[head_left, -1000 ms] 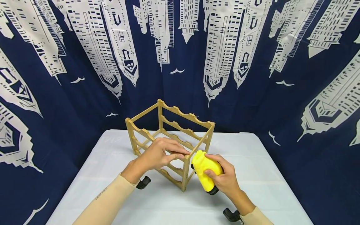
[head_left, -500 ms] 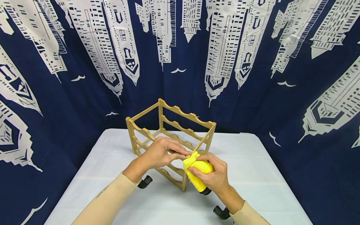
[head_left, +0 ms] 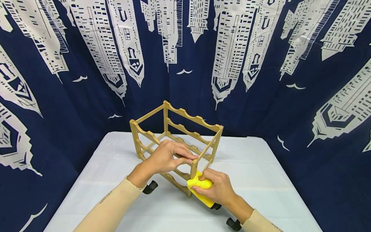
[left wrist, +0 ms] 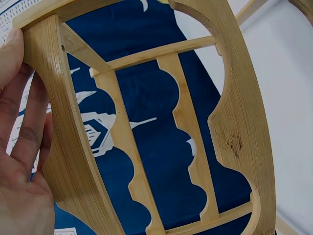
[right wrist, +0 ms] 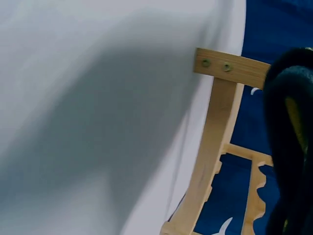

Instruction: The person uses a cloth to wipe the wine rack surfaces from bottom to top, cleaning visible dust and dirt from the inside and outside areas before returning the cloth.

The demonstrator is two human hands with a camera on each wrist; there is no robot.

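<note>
While likely-stiff rack (head_left: 193, 169) toward table's far edge (head_left: 237, 138) is being pinched at top rail (left wrist: 71, 129) by left hand (head_left: 166, 157) | apparently soft cloth (head_left: 204, 198) is being gripped by right hand (head_left: 219, 187)

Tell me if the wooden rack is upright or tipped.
Upright: in the head view, the wooden rack stands on its corner posts on the white table.

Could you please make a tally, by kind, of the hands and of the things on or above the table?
Wooden rack: 1
Yellow bundle with a black end: 1
Hands: 2 (left hand, right hand)
Black devices at the wrists: 2 (left device, right device)
Total: 6
</note>
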